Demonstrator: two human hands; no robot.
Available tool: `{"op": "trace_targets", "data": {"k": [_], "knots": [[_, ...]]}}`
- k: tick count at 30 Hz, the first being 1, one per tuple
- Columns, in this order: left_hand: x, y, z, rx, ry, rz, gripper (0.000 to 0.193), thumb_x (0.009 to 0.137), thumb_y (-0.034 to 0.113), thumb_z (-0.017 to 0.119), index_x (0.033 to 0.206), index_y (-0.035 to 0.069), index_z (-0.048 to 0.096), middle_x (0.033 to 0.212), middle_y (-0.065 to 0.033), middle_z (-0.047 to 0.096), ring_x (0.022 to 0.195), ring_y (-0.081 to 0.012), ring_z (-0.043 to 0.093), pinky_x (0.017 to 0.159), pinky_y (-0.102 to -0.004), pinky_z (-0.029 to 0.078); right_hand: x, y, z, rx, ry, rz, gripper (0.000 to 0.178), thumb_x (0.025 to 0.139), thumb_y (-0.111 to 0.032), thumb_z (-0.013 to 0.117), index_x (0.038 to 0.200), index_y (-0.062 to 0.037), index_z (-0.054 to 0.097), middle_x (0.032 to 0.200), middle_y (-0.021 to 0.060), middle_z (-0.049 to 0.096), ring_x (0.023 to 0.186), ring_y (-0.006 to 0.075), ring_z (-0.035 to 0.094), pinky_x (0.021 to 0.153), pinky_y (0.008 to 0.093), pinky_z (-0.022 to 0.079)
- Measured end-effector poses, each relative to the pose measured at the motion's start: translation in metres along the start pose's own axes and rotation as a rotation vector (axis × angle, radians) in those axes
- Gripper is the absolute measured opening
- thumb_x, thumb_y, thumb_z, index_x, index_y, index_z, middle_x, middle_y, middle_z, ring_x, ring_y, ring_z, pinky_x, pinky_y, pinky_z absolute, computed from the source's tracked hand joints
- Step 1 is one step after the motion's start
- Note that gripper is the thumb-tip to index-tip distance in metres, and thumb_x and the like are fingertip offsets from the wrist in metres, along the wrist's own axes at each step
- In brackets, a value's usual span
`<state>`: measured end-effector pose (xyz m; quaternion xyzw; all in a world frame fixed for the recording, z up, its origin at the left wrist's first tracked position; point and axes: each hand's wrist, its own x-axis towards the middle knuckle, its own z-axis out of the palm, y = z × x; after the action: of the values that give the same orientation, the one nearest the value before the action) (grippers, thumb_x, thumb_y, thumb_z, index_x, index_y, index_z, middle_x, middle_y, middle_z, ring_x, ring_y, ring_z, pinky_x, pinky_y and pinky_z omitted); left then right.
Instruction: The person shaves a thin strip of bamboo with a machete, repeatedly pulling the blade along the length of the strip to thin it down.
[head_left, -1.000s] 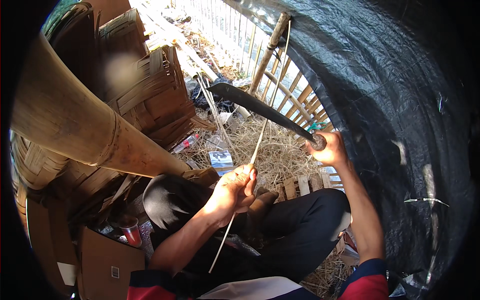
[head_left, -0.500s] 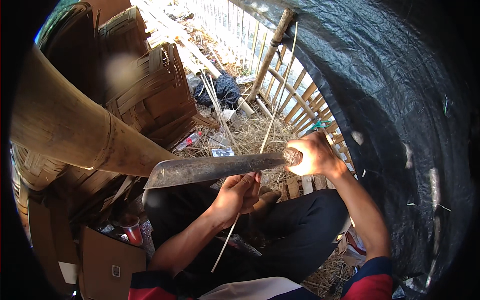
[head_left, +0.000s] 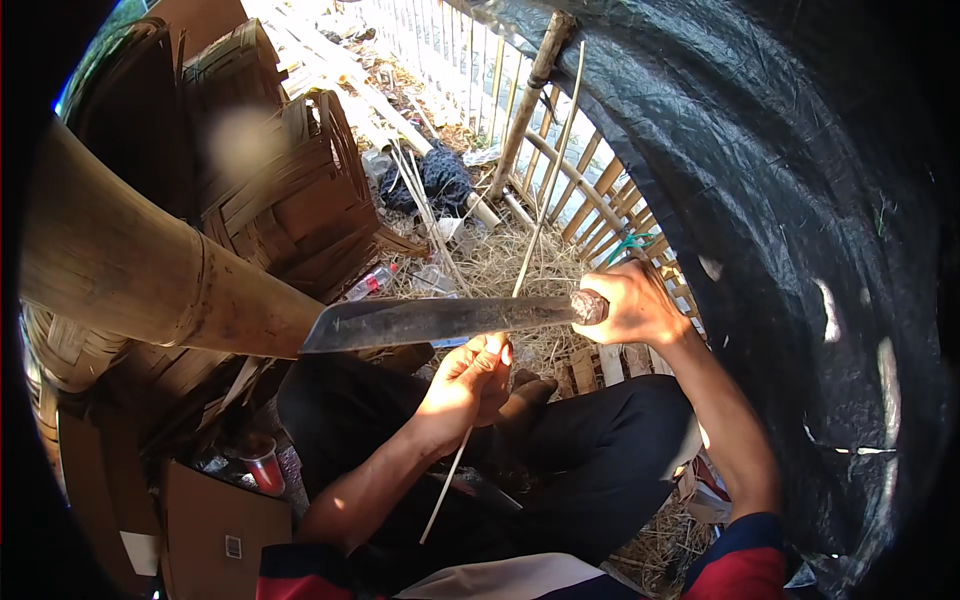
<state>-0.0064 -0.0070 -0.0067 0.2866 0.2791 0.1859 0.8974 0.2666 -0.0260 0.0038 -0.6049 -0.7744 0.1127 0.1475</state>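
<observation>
My right hand (head_left: 632, 306) is closed round the handle of a machete (head_left: 440, 322). Its long dark blade points left, nearly level, and crosses in front of a thin pale bamboo strip (head_left: 548, 185). That strip runs from the upper right down past the blade, and its lower end hangs over my lap. Just below the blade, my left hand (head_left: 468, 385) pinches the strip between thumb and fingers. Where blade and strip meet, I cannot tell whether the edge bites into it.
A thick bamboo pole (head_left: 150, 260) slants in from the left, beside stacked woven baskets (head_left: 290, 190). A dark tarp (head_left: 800, 220) hangs at right by a bamboo lattice (head_left: 600, 190). A red plastic cup (head_left: 262, 466) and a cardboard box (head_left: 225, 515) are at lower left. Straw (head_left: 490, 255) covers the ground.
The machete blade has shifted slightly up and to the right over the strip. My left hand has risen a little, still pinching the strip. The surroundings have slid slightly in view.
</observation>
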Motion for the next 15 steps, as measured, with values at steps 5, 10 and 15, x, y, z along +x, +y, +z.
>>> {"op": "trace_targets", "data": {"k": [5, 10, 15], "knots": [[0.000, -0.002, 0.001, 0.055, -0.031, 0.005, 0.026, 0.101, 0.036, 0.044, 0.085, 0.016, 0.050, 0.060, 0.0075, 0.029, 0.046, -0.0041, 0.022, 0.039, -0.0207, 0.015, 0.007, -0.019, -0.009, 0.018, 0.058, -0.124, 0.028, 0.061, -0.023, 0.079, 0.076, -0.0077, 0.061, 0.055, 0.0094, 0.053, 0.049, 0.0274, 0.054, 0.049, 0.0365, 0.042], [0.000, 0.001, 0.002, 0.050, 0.044, -0.005, 0.025, 0.101, 0.037, 0.045, 0.086, 0.017, 0.050, 0.059, 0.0081, 0.028, 0.045, -0.0036, 0.022, 0.039, -0.0205, 0.015, 0.004, 0.002, -0.001, 0.121, 0.028, -0.039, 0.028, 0.061, -0.020, 0.079, 0.073, -0.0044, 0.060, 0.055, 0.0120, 0.053, 0.048, 0.0284, 0.054, 0.049, 0.0364, 0.042], [-0.003, -0.001, 0.000, 0.060, 0.049, -0.037, 0.025, 0.100, 0.038, 0.045, 0.087, 0.018, 0.050, 0.060, 0.0086, 0.029, 0.045, -0.0031, 0.021, 0.040, -0.0204, 0.014, -0.007, 0.013, 0.004, 0.075, 0.022, 0.005, 0.029, 0.062, -0.023, 0.079, 0.078, -0.0048, 0.063, 0.059, 0.0143, 0.057, 0.054, 0.0312, 0.058, 0.052, 0.0375, 0.046]]}}
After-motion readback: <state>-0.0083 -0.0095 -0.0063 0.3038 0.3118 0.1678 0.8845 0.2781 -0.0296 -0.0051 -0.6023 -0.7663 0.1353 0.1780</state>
